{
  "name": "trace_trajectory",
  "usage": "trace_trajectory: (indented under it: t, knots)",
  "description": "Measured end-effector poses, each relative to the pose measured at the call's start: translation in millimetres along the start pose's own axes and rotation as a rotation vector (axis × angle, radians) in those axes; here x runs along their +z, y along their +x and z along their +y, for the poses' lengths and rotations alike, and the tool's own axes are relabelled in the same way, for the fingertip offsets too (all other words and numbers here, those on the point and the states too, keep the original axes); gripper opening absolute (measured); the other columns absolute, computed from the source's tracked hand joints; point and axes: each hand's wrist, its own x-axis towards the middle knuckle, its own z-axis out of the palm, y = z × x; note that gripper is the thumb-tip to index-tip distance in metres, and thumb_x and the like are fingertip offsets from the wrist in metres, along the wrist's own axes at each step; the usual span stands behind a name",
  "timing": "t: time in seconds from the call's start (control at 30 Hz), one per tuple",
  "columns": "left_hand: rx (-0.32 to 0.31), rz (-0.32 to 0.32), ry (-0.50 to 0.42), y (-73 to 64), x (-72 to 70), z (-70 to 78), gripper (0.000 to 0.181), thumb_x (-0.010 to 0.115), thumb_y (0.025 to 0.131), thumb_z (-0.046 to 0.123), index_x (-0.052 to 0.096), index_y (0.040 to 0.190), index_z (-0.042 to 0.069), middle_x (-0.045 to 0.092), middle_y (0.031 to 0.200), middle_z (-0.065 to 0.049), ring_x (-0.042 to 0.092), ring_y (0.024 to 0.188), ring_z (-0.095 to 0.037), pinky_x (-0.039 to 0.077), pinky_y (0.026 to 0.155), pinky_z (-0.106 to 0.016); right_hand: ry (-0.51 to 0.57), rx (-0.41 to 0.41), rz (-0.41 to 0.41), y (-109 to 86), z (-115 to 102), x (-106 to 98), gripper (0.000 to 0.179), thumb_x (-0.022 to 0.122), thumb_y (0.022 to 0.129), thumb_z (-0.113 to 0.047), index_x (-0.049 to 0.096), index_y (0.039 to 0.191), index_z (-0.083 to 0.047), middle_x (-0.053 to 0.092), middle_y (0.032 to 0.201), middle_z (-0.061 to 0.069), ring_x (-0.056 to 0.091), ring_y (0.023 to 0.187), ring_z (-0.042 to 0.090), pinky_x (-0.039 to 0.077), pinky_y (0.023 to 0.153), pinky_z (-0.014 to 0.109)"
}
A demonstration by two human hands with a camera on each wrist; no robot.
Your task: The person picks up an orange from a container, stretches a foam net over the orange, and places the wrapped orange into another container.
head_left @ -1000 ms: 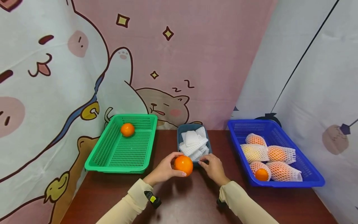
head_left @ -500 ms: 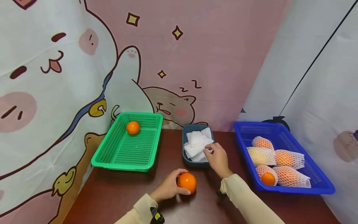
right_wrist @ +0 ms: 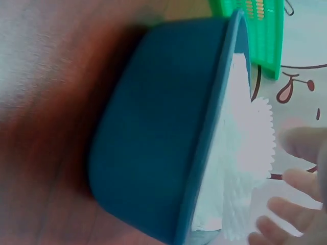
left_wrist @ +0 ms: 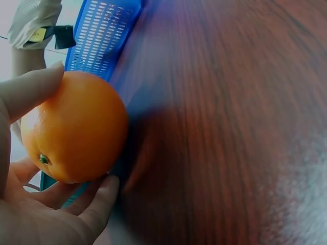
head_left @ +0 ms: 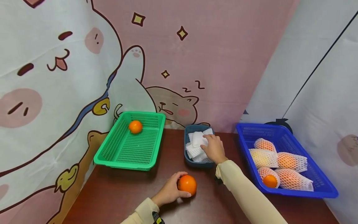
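My left hand grips an orange just above or on the table; thumb and fingers lie round its sides. In the left wrist view the orange shows its green stem end, and I cannot tell if it touches the wood. My right hand hovers over the right side of a dark blue bin with white foam net sleeves piled inside. In the right wrist view, the fingers are spread, apart from the nets, and hold nothing.
A green basket at the left has one orange in its far part. At the right stands a blue basket with several net-wrapped fruits. Printed cloth hangs behind the dark red table.
My left hand has brought the orange down and nearer to me, away from the bin. The right hand has risen from the bin's near edge to over the foam nets.
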Motion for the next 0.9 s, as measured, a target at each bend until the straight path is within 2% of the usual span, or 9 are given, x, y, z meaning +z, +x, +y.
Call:
trace_trajectory:
  t: [0.1, 0.17, 0.3, 0.4, 0.5, 0.67, 0.9]
  knots:
    - [-0.005, 0.001, -0.020, 0.3, -0.3, -0.6, 0.074, 0.089, 0.069, 0.029, 0.053, 0.131, 0.010, 0.056, 0.126, -0.005, 0.056, 0.104, -0.023, 0.046, 0.088, -0.043, -0.038, -0.011, -0.071, 6.7, 2, 4, 0.052, 0.078, 0.082, -0.023, 0.062, 0.128, -0.005, 0.057, 0.129, 0.020, 0.048, 0.114, 0.043, 0.039, 0.093, 0.060]
    - [-0.006, 0.004, -0.024, 0.3, -0.2, -0.9, 0.073, 0.088, 0.069, 0.029, 0.054, 0.131, 0.011, 0.056, 0.126, -0.004, 0.057, 0.104, -0.022, 0.046, 0.088, -0.042, -0.050, -0.023, -0.080, 9.5, 4, 7, 0.045, 0.077, 0.083, -0.022, 0.066, 0.123, -0.006, 0.060, 0.126, 0.019, 0.050, 0.114, 0.044, 0.040, 0.092, 0.061]
    - [-0.009, 0.009, -0.023, 0.4, 0.6, -1.5, 0.074, 0.088, 0.069, 0.031, 0.054, 0.131, 0.011, 0.056, 0.126, -0.004, 0.057, 0.104, -0.021, 0.046, 0.088, -0.041, -0.022, -0.054, -0.009, 12.3, 10, 12, 0.019, 0.077, 0.083, -0.015, 0.076, 0.100, -0.008, 0.070, 0.106, 0.013, 0.058, 0.102, 0.040, 0.044, 0.087, 0.058]
    - [-0.015, 0.014, -0.016, 0.7, 0.8, -2.4, 0.075, 0.088, 0.069, 0.032, 0.053, 0.132, 0.011, 0.056, 0.127, -0.004, 0.056, 0.105, -0.022, 0.046, 0.089, -0.042, 0.007, -0.086, 0.057, 13.8, 11, 12, 0.009, 0.077, 0.082, -0.011, 0.078, 0.090, -0.007, 0.072, 0.095, 0.012, 0.061, 0.094, 0.038, 0.047, 0.084, 0.055]
    - [-0.020, 0.017, -0.008, 1.2, 2.6, -1.6, 0.075, 0.088, 0.069, 0.032, 0.053, 0.132, 0.011, 0.056, 0.127, -0.004, 0.056, 0.106, -0.023, 0.045, 0.089, -0.043, 0.025, -0.091, 0.087, 12.0, 12, 8, 0.007, 0.076, 0.083, -0.010, 0.077, 0.089, -0.006, 0.071, 0.093, 0.013, 0.061, 0.091, 0.038, 0.048, 0.085, 0.053]
    - [-0.015, 0.035, 0.000, 1.5, 3.6, 0.1, 0.076, 0.088, 0.069, 0.032, 0.053, 0.132, 0.010, 0.056, 0.126, -0.006, 0.056, 0.105, -0.024, 0.046, 0.087, -0.044, 0.088, -0.054, 0.093, 6.2, 12, 1, 0.009, 0.072, 0.086, -0.010, 0.075, 0.091, -0.004, 0.071, 0.094, 0.013, 0.060, 0.089, 0.034, 0.048, 0.085, 0.049]
    - [-0.017, 0.038, -0.020, 1.7, 3.5, 0.3, 0.077, 0.088, 0.069, 0.032, 0.052, 0.133, 0.009, 0.055, 0.127, -0.007, 0.057, 0.105, -0.025, 0.046, 0.087, -0.044, 0.203, -0.059, 0.130, -7.2, 14, -4, 0.006, 0.078, 0.082, -0.012, 0.076, 0.082, -0.007, 0.071, 0.080, 0.004, 0.062, 0.073, 0.024, 0.050, 0.069, 0.042]
